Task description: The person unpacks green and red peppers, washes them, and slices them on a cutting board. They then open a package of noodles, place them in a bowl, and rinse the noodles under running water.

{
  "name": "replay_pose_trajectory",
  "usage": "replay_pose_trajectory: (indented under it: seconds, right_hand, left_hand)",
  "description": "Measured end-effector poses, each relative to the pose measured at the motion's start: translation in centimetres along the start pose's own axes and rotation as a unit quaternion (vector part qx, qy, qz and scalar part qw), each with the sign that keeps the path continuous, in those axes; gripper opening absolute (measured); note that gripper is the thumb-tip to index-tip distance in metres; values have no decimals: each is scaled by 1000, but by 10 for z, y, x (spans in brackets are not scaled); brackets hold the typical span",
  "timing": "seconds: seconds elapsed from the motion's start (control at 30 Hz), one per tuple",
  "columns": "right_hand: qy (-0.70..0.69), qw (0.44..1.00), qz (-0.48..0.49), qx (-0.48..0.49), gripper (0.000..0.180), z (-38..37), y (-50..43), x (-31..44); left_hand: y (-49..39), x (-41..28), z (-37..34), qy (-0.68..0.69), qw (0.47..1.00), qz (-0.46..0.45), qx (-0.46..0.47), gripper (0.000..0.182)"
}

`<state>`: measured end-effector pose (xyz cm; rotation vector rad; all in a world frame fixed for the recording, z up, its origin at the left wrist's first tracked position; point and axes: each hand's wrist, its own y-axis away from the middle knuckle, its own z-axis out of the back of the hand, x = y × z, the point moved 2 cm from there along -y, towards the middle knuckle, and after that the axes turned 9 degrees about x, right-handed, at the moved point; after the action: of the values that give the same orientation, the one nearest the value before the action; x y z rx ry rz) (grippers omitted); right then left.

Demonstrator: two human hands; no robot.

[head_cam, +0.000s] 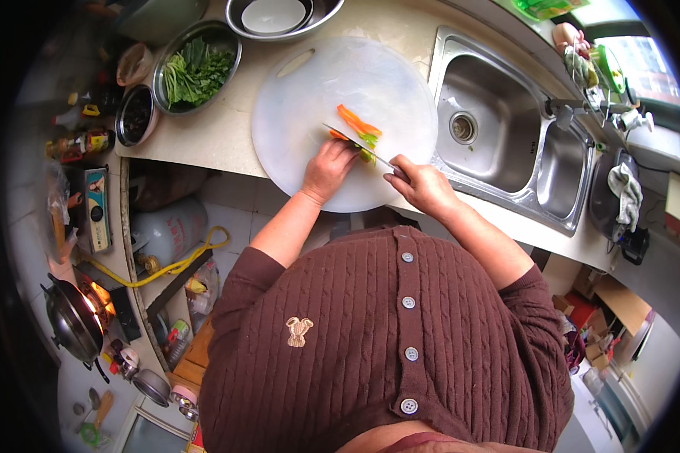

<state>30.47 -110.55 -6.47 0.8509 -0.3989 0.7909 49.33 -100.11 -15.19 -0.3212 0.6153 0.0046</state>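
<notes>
A round white plastic cutting board lies on the counter before me. My right hand is closed around the handle of a kitchen knife, whose blade points up and left over the board. My left hand presses with bent fingers on vegetable pieces against the near side of the blade; what lies under the fingers is partly hidden. Beyond the blade are orange vegetable strips, perhaps carrot or pepper, with green pieces at their lower end.
Right of the board is a stainless double sink. To the left stand a metal bowl of leafy greens and a smaller bowl with dark contents. Nested bowls stand behind. A lidded wok sits over a lit flame at far left.
</notes>
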Motion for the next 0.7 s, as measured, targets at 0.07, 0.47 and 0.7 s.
replay_pose_trajectory:
  seconds: [0.07,0.47,0.7]
  right_hand:
    - [7,1000,8,9,29,3,3,-1]
    - [3,999,33,-24,28,-9,-8,-1]
    - [41,998,29,-36,26,-19,-19,6]
  left_hand:
    - [-1,1,0,7,1000,-3,-3,19]
    - [3,4,-1,23,1000,1,-20,20]
    - [6,4,-4,6,1000,-1,-26,19]
